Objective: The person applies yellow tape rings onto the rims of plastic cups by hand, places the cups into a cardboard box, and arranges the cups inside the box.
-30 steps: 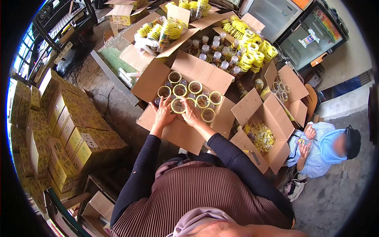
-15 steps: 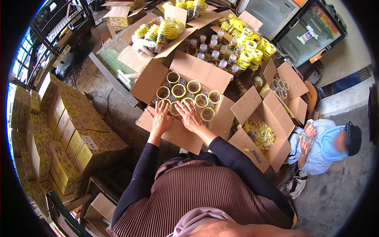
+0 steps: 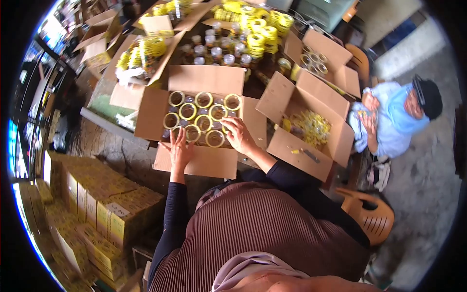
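An open cardboard box (image 3: 202, 163) stands in front of me, packed with several clear jars (image 3: 203, 99) with yellow rims. My left hand (image 3: 179, 152) is over the box's near edge, fingers apart and fingertips right by the front row of jars. At the near right corner of the box is my right hand (image 3: 240, 136), its fingers apart and slightly bent, fingertips close to the rims of the right-hand jars. Both hands are empty.
Another cardboard box (image 3: 335, 134) to the right holds yellow and clear scraps (image 3: 311, 129). Behind are lidded jars (image 3: 228, 59) and stacked yellow rings (image 3: 257, 41). Yellow cartons (image 3: 121, 216) are piled at left. A seated person (image 3: 389, 119) and an orange chair (image 3: 369, 214) are at right.
The view has turned, so the box appears straighter and further left. My right hand has moved from over the middle jars to the right side; my left hand stays at the near edge.
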The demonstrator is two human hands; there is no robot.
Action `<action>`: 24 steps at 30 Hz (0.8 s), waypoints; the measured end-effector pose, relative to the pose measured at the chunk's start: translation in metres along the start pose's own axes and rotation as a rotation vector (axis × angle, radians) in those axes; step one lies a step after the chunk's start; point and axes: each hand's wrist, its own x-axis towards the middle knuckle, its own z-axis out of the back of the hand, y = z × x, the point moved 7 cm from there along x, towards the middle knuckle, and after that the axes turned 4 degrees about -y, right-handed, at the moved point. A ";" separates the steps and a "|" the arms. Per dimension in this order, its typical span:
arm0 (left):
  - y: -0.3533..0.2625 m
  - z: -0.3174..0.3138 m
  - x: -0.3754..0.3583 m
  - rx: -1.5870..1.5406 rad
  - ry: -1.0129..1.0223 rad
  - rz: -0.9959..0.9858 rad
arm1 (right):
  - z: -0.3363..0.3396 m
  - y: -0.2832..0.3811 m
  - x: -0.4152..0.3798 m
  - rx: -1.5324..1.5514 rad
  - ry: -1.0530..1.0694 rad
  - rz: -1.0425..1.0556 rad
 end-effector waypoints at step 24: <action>0.011 -0.013 0.015 -0.073 0.011 0.112 | 0.193 -0.189 -0.166 -0.287 -0.357 -0.509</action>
